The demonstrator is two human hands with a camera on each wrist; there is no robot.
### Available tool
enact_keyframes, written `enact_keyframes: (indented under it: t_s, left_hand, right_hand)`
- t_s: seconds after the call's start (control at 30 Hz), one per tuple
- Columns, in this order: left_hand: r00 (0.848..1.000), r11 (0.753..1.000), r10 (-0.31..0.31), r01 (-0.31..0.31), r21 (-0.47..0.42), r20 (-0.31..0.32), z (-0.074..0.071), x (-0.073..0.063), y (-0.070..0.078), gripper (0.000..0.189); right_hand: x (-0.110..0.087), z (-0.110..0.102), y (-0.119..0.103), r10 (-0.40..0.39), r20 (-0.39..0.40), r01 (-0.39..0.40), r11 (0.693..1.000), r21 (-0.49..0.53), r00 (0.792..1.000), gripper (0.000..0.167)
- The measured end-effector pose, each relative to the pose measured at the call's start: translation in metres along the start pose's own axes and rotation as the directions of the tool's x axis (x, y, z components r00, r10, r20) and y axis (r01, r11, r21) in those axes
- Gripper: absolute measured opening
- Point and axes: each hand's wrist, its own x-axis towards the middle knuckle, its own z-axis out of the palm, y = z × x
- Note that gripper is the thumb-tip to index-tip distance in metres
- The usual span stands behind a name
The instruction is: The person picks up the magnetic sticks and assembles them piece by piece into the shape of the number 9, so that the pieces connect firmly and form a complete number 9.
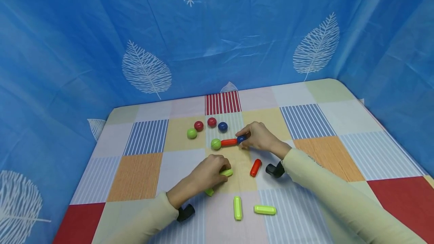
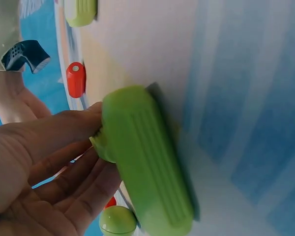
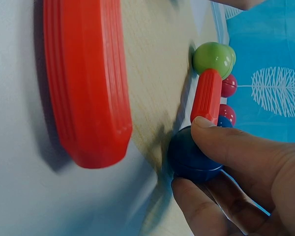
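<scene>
My right hand (image 1: pixel 260 137) pinches a dark blue ball (image 3: pixel 191 156) between thumb and fingers. That ball sits against one end of a red ribbed bar (image 3: pixel 206 96), whose other end meets a green ball (image 1: pixel 216 144); the three form a line on the cloth. Nearer to me, my left hand (image 1: pixel 209 171) pinches a lime green bar (image 1: pixel 226 173) with thumb and fingertips. Another green bar (image 2: pixel 146 160) lies just under that hand, partly hidden by it in the head view. Closest to the right wrist is a loose red bar (image 1: pixel 255 168).
Behind the joined pieces are two red balls (image 1: pixel 198 125), a second blue ball (image 1: pixel 222 126) and another green ball (image 1: pixel 191 133). Two green bars (image 1: pixel 237 208) lie at the front of the patchwork cloth (image 1: pixel 135 176). A blue leaf-patterned curtain (image 1: pixel 230 48) surrounds the table.
</scene>
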Motion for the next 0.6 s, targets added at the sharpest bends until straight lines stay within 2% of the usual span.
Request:
enact_keyframes:
  t_s: [0.37, 0.6]
  left_hand:
    - [0.999, 0.999, -0.032, 0.032, -0.024, -0.015, -0.0008, -0.0002, 0.0022, 0.015]
    - [0.994, 0.995, -0.093, 0.094, 0.024, -0.065, -0.0053, -0.0023, 0.0002, 0.014]
  right_hand:
    - [0.0003, 0.0005, 0.0009, -0.01, 0.003, 0.01, 1.0, 0.007, 1.0, 0.034]
    - [0.0012, 0.0007, 0.0009, 0.0, 0.001, 0.0, 1.0, 0.002, 1.0, 0.035]
